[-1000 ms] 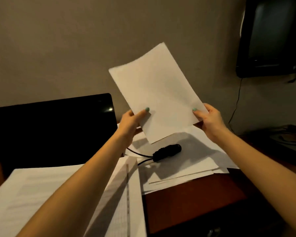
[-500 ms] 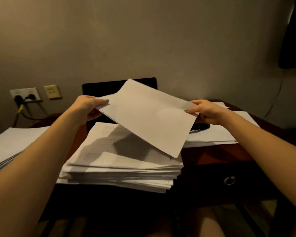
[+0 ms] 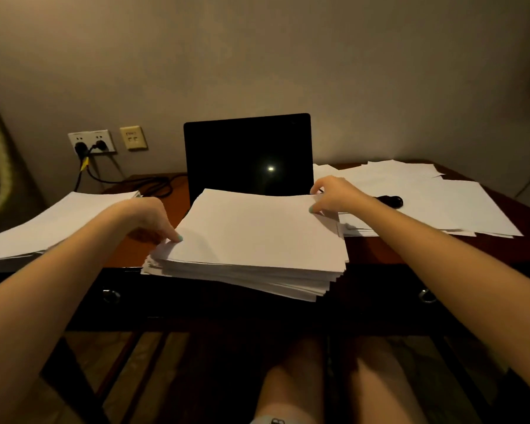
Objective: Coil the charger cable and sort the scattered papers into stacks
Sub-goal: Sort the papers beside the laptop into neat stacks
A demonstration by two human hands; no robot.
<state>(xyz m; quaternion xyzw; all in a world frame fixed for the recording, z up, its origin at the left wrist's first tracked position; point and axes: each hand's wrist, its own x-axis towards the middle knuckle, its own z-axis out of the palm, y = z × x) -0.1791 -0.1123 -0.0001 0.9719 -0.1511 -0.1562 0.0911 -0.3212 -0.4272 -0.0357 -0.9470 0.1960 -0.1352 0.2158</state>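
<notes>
- Head view: left hand (image 3: pixel 153 218) and right hand (image 3: pixel 334 194) are pinching top sheet (image 3: pixel 257 231) onto centre stack (image 3: pixel 242 276).
- Loose papers (image 3: pixel 441 203) and charger cable (image 3: pixel 390 201) are lying unsorted and uncoiled on the bench (image 3: pixel 374 249), at right.

Smooth matt white paper in the stack (image 3: pixel 257 240) at the front edge of the desk (image 3: pixel 377 249), in the pile (image 3: pixel 58 221) at its left edge and in the loose sheets (image 3: pixel 459 206) toward its back right corner. Reddish-brown wood with a soft sheen on the desk top, darker along the front, with dull metal ring pulls (image 3: pixel 110 296). Glossy black on the screen (image 3: pixel 248 154) at the back edge, catching one spot of light; black plastic on the charger (image 3: pixel 390 201).
</notes>
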